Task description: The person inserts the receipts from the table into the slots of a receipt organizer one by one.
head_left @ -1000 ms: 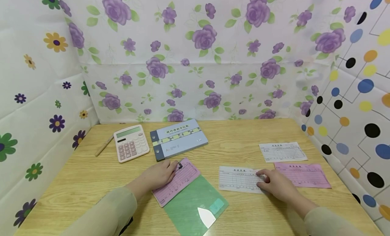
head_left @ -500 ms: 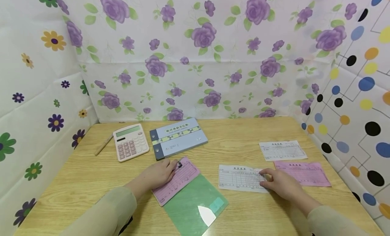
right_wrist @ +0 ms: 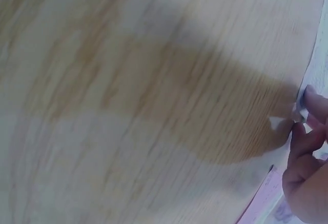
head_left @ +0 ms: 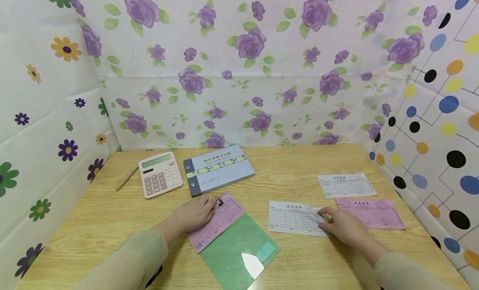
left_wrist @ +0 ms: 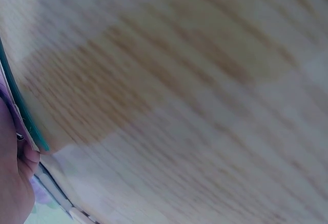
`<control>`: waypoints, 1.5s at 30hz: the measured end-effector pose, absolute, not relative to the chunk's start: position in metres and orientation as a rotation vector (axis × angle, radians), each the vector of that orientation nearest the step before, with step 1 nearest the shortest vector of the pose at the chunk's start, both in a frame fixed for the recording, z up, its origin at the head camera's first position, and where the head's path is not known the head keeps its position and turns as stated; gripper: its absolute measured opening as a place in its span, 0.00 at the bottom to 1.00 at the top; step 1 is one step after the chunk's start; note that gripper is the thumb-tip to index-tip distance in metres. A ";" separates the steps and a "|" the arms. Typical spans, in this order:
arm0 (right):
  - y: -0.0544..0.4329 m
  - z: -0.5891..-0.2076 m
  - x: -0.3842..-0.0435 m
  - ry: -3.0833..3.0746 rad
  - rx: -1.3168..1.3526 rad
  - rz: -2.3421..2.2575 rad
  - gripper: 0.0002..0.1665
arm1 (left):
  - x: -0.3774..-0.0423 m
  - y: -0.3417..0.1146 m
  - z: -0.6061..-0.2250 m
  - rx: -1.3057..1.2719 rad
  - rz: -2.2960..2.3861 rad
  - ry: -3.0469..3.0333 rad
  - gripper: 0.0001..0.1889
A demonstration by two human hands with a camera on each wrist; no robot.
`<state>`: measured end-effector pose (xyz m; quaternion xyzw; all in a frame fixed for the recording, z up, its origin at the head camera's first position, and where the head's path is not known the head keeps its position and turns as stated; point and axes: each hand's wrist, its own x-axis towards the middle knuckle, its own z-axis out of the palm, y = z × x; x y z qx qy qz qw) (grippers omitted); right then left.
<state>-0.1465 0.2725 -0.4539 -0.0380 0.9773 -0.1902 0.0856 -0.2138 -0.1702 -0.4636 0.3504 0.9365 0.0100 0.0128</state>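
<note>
My left hand (head_left: 196,213) lies over the left part of a pink form pad (head_left: 224,219), its fingers bent round the upper edge beside a black clip (head_left: 220,202). The pad sits on a green translucent folder (head_left: 228,250). In the left wrist view, bent fingertips (left_wrist: 31,157) meet the pad's edge. My right hand (head_left: 346,227) pinches the right end of a white form slip (head_left: 288,219), which lies on the table. The right wrist view shows thumb and finger (right_wrist: 315,103) at that slip's edge; most of the slip is out of that view.
Another white slip (head_left: 346,186) and a pink slip (head_left: 374,215) lie at the right. A blue ledger (head_left: 218,171), a calculator (head_left: 161,175) and a brown pen (head_left: 127,178) line the table's back left. Patterned cloth (head_left: 243,78) encloses the table (head_left: 299,173) on three sides.
My right hand's fingertips have shifted slightly right along the white slip's end. The left hand and the pink pad have stayed in place.
</note>
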 end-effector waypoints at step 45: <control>0.283 -0.452 -0.159 2.689 0.084 -1.288 0.20 | -0.214 -0.171 -0.465 1.104 0.034 2.930 0.25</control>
